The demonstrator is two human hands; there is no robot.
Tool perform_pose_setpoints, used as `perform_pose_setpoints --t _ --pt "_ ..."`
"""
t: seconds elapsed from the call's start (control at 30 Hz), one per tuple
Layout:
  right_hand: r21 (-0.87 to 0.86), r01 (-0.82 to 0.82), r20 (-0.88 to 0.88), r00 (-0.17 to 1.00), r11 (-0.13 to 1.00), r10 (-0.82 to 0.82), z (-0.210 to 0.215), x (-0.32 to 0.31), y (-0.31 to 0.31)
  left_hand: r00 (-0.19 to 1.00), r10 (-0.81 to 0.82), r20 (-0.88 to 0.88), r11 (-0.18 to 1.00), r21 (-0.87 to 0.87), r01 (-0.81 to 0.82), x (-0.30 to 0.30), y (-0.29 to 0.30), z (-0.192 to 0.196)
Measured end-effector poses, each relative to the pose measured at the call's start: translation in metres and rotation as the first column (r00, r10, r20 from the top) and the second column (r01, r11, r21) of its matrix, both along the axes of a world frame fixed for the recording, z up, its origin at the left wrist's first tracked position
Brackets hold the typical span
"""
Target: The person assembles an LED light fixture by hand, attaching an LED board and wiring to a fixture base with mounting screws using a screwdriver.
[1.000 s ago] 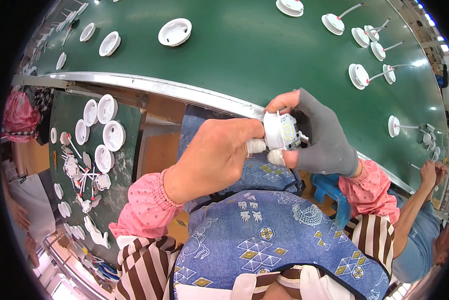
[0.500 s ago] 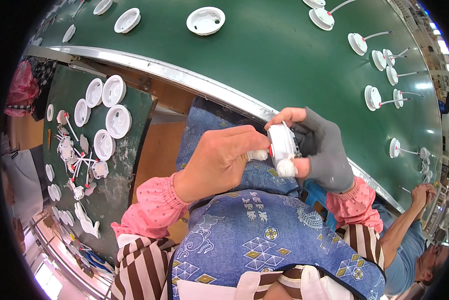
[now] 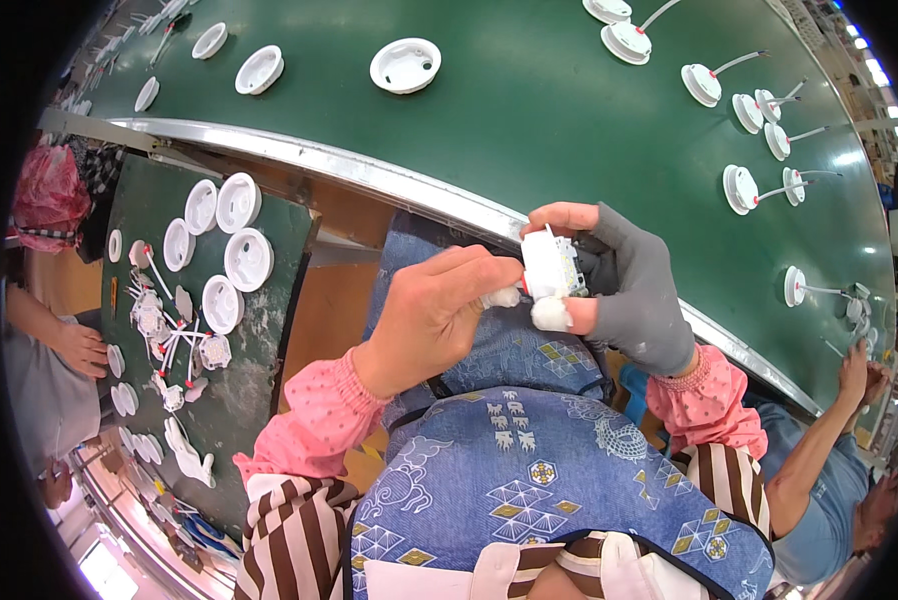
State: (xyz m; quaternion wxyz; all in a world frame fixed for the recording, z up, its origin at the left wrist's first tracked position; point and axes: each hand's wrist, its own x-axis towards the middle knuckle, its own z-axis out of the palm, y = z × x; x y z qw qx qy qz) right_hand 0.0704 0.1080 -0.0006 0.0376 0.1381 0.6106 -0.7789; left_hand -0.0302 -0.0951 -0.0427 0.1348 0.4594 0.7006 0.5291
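Observation:
Above my lap, my right hand point(image 3: 647, 300), in a grey glove with bare fingertips, grips a round white lamp housing point(image 3: 542, 262) by its rim. The housing is tilted on edge, and a pale LED board point(image 3: 570, 262) shows on the side toward my right palm. My left hand point(image 3: 431, 318) is bare and closed in a pinch against the housing's left side, at a small red fitting point(image 3: 524, 286). What its fingers hold there is hidden. White wrapping point(image 3: 551, 315) covers part of my right thumb, and similar wrapping point(image 3: 502, 298) shows at my left fingertips.
A green workbench point(image 3: 529, 130) with a metal edge carries white lamp housings point(image 3: 406, 66), several with cables at the right. On the left, a smaller table point(image 3: 259, 330) holds white rings, wired LED boards point(image 3: 151, 318) and a white glove point(image 3: 186, 455). Other people work at both sides.
My hands and the housing have shifted slightly left, and the LED board now shows more. At the left, a person's hand has come into view by the small table.

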Motion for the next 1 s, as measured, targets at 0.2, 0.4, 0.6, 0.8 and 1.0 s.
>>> perform_pose_setpoints --t 0.2,0.4,0.6,0.8,1.0 --pt "0.813 0.298 -0.414 0.9 0.5 0.136 0.007 -0.008 -0.012 0.968 0.176 -0.181 0.98 -0.057 -0.189 0.002 0.002 0.039" --pt "0.907 0.299 -0.385 0.875 0.297 0.294 0.02 -0.015 -0.018 0.857 0.083 0.509 0.971 0.153 -0.185 0.018 0.007 0.015" --pt "0.765 0.346 -0.471 0.876 0.544 0.105 0.012 0.001 -0.01 0.853 0.022 0.521 0.965 0.212 -0.154 0.013 0.005 0.014" --pt "0.757 0.422 -0.545 0.828 0.498 0.127 0.002 -0.006 -0.012 0.907 0.087 0.412 0.974 0.158 -0.165 0.017 0.012 0.015" --pt "0.826 0.406 -0.497 0.852 0.391 0.164 0.003 -0.013 -0.01 0.901 0.324 0.289 0.936 0.039 -0.35 0.025 0.026 0.022"
